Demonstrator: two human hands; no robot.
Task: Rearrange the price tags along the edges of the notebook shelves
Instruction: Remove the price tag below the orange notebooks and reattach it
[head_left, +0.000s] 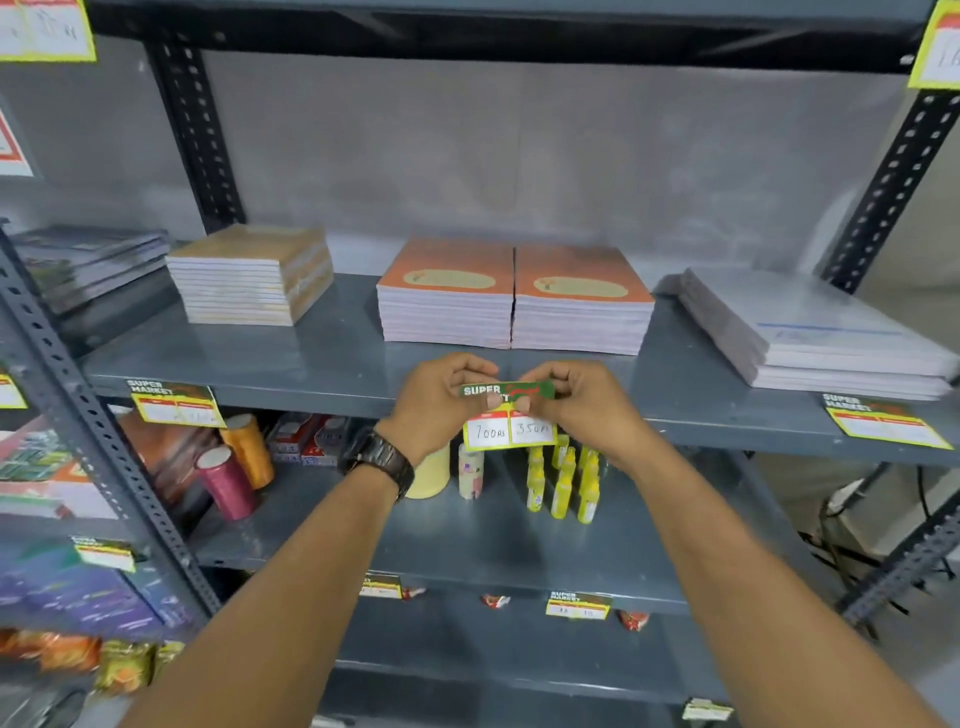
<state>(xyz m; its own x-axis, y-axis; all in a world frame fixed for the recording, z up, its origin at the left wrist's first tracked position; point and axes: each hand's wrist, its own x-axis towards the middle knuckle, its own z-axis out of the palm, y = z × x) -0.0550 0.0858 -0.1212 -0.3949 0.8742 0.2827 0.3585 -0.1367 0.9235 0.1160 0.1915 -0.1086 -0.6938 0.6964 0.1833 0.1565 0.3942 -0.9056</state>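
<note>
A green and yellow price tag (510, 422) with handwritten numbers hangs at the front edge of the grey notebook shelf (311, 364), below two orange notebook stacks (514, 296). My left hand (441, 400) pinches the tag's top left corner. My right hand (582, 402) pinches its top right corner. Another tag (174, 404) sits on the same edge at the left, and a third tag (883, 422) lies at the right end.
A tan notebook stack (252, 275) and a white paper stack (810, 332) share the shelf. Yellow bottles (566, 483) and thread spools (228, 480) stand on the shelf below. Black slotted posts (197, 135) frame the rack. More tags (577, 605) hang on lower edges.
</note>
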